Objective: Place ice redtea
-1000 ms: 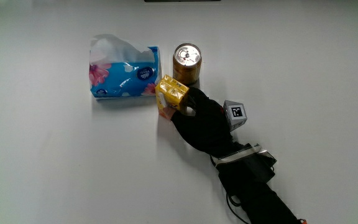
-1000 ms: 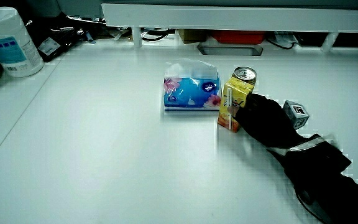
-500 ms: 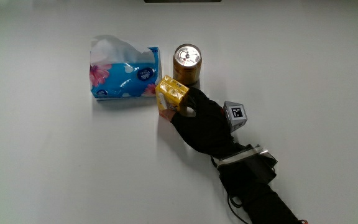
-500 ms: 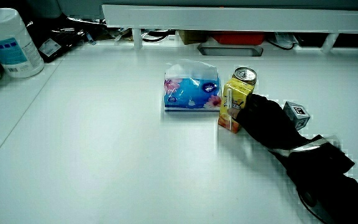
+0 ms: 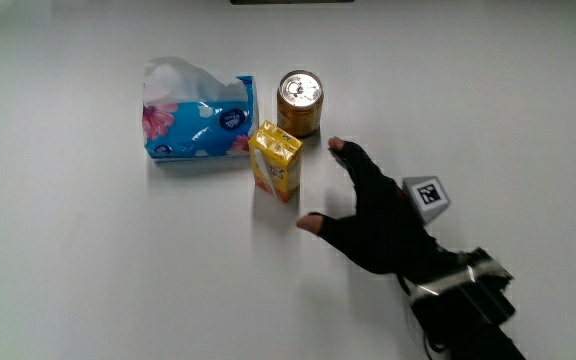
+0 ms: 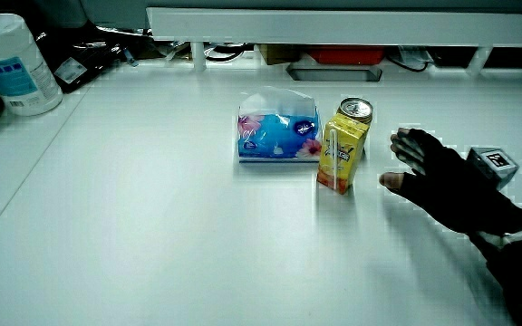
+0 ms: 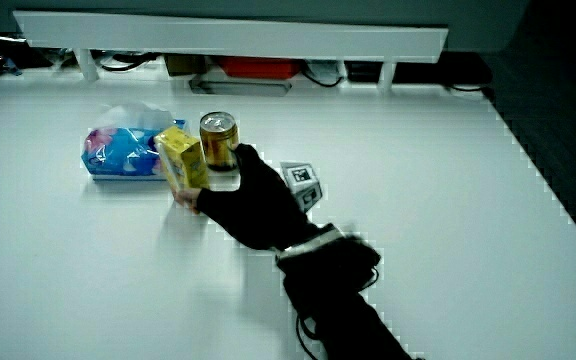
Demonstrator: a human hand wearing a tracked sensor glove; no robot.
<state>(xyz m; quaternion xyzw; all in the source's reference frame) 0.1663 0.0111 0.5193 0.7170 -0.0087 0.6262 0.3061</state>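
The ice red tea is a yellow carton (image 5: pixel 276 160) standing upright on the white table, nearer to the person than the gold can (image 5: pixel 300 100) and beside the blue tissue pack (image 5: pixel 198 120). In the main view the hand (image 5: pixel 326 186) lies flat on the table beside the carton, fingers spread, a clear gap between them, holding nothing. A side view shows the same: carton (image 6: pixel 341 157) upright, hand (image 6: pixel 393 161) apart from it. In a side view from a lower angle the hand (image 7: pixel 213 190) appears close against the carton (image 7: pixel 182 160).
The patterned cube (image 5: pixel 428 192) rides on the hand's back. A white canister (image 6: pixel 12 62) stands at the table's edge near a low partition (image 6: pixel 333 23) with cables and boxes under it. The can (image 6: pixel 356 110) and tissue pack (image 6: pixel 277 131) stand close to the carton.
The hand has let go of the carton and drawn back toward the person, fingers now spread. The carton stays upright where it was set, beside the tissue pack.
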